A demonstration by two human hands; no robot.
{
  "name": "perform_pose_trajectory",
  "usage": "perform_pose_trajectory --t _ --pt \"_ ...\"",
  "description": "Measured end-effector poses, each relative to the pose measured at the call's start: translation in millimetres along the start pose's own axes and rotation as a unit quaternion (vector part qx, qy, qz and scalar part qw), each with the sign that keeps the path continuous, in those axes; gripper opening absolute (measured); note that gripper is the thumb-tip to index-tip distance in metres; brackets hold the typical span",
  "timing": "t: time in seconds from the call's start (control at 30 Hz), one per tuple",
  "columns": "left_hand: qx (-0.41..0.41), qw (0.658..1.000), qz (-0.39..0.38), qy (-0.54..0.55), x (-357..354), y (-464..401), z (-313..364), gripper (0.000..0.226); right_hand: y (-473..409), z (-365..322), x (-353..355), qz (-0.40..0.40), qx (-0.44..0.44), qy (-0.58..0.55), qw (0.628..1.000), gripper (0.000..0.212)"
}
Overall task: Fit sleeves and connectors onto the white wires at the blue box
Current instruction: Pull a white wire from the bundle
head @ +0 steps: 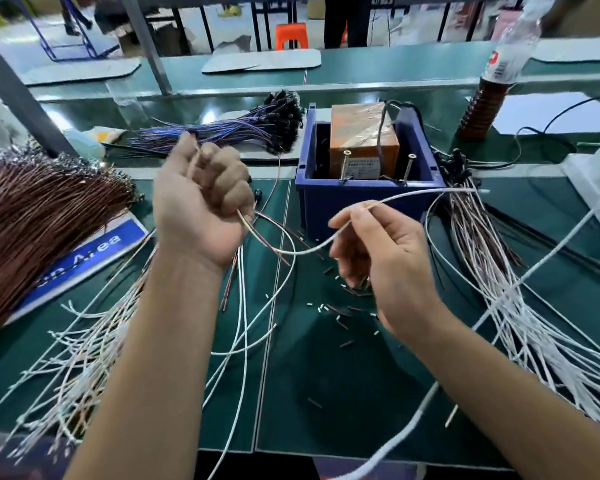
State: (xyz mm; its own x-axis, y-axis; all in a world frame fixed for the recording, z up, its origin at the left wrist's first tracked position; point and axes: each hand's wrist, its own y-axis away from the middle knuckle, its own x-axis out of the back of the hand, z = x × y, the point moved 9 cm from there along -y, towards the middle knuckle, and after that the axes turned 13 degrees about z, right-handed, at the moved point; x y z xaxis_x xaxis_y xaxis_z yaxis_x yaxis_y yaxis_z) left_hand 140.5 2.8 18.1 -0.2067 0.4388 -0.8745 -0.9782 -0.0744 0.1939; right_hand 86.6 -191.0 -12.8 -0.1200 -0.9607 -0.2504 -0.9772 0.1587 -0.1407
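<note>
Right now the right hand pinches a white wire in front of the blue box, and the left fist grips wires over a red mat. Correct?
Not quite: the head view shows the mat is green. The right hand does pinch the white wire before the blue box, and the left hand grips wires.

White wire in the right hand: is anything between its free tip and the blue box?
Nothing visible. The right hand pinches the white wire, whose tip hangs in open air just off the front right corner of the blue box. The left hand grips its other end.
</note>
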Motion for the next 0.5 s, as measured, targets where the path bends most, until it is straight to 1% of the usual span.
perform_pose_trajectory --t 0.03,0.1,0.17,0.23,0.3,0.37,0.43,0.5 --pt "0.022 1.0 -0.005 0.005 0 3 -12 0.037 -2 -5 8 0.004 0.029 0.031 0.999 0.031" --pt "0.026 0.999 0.004 0.024 1 10 -34 0.043 -7 -7 20 -0.009 0.033 0.051 0.998 0.031" --pt "0.03 0.997 0.005 0.07 -1 13 -49 0.047 -10 1 25 -0.048 -0.008 0.045 0.998 0.028" --pt "0.041 0.992 -0.01 0.121 -6 13 -54 0.048 -10 13 30 -0.074 -0.052 0.042 0.995 0.024" --pt "0.068 0.981 -0.026 0.18 -7 10 -59 0.047 -8 23 35 -0.08 -0.078 0.043 0.993 0.031" --pt "0.108 0.963 -0.046 0.241 -10 8 -65 0.047 -5 27 33 -0.095 -0.087 0.036 0.991 0.037" --pt "0.115 0.961 -0.051 0.246 -9 5 -71 0.047 -3 27 28 -0.114 -0.086 0.017 0.99 0.043" --pt "0.103 0.965 -0.06 0.234 -9 3 -72 0.046 -1 29 26 -0.124 -0.089 0.003 0.988 0.042"
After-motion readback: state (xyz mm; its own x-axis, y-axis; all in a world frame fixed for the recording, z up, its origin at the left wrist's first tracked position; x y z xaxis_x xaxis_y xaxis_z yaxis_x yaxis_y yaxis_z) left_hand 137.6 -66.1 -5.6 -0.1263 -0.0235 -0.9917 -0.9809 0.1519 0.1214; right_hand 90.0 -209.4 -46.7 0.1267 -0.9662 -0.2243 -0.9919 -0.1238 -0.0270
